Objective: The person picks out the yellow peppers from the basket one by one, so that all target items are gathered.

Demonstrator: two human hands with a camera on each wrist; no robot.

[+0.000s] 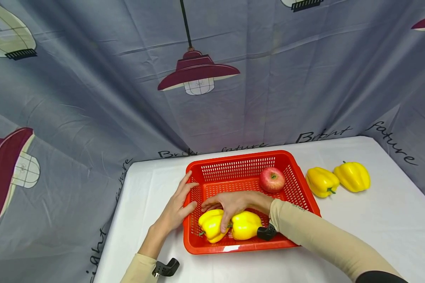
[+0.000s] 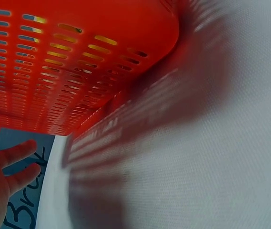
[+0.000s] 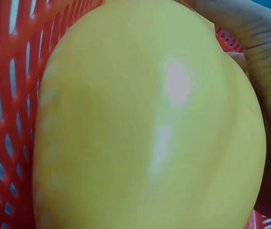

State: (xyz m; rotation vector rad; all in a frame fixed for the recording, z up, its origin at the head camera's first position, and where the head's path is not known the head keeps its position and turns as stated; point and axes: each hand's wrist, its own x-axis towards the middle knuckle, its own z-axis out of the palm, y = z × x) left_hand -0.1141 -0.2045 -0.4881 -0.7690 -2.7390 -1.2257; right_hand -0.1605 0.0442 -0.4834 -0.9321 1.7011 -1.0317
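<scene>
A red plastic basket (image 1: 248, 247) with slotted walls stands on the white table. Inside it at the near left, my right hand (image 1: 233, 203) holds a yellow bell pepper (image 1: 211, 225), the thumb on its right side and the fingers over its far side. A second yellow bell pepper (image 1: 245, 225) lies just right of it, below my wrist; a yellow bell pepper (image 3: 149, 114) fills most of the right wrist view. My left hand (image 1: 175, 210) rests at the basket's left rim with its fingers spread; part of it shows in the left wrist view.
A red apple (image 1: 272, 179) sits in the basket's far right part. Two more yellow bell peppers, one nearer (image 1: 321, 182) and one farther right (image 1: 352, 177), lie on the table (image 1: 382, 220) outside the basket. A grey printed curtain (image 1: 269, 98) hangs behind the table.
</scene>
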